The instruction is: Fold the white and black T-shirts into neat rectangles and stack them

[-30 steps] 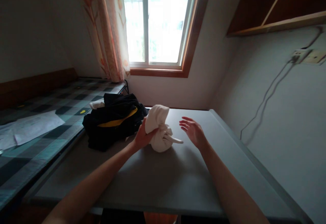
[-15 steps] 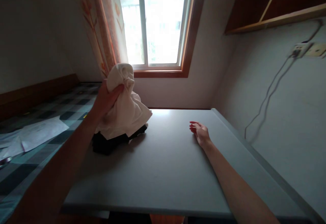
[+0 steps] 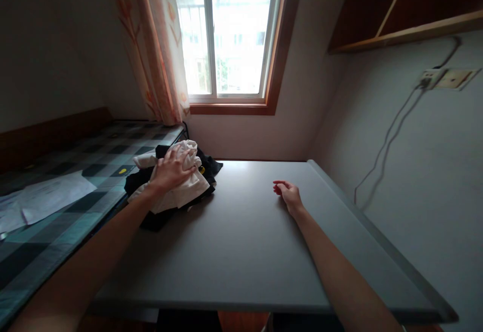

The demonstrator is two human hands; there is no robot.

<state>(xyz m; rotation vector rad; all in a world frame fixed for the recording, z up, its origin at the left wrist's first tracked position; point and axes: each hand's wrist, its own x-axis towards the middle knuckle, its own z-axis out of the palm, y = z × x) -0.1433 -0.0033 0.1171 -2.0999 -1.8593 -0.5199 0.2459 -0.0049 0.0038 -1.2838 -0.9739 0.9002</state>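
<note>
My left hand (image 3: 171, 169) lies on a crumpled white cloth (image 3: 184, 191), fingers spread over its top and pressing it down. The white cloth sits on a heap of black clothing (image 3: 151, 219) with a bit of yellow showing, at the far left of the grey table (image 3: 245, 241). My right hand (image 3: 289, 193) rests on the table near its middle right, fingers loosely curled and holding nothing. A second pale cloth (image 3: 145, 160) peeks out behind the heap.
A bed with a checked teal cover (image 3: 56, 211) runs along the table's left side, with white paper (image 3: 49, 193) on it. A window (image 3: 222, 35) and curtain (image 3: 151, 45) stand behind. A wall socket with a cable (image 3: 430, 78) and a wooden shelf (image 3: 400, 15) are at the right.
My left hand lifted the white cloth off the table, swung it left and set it down on the black heap. My right hand dropped to rest on the table.
</note>
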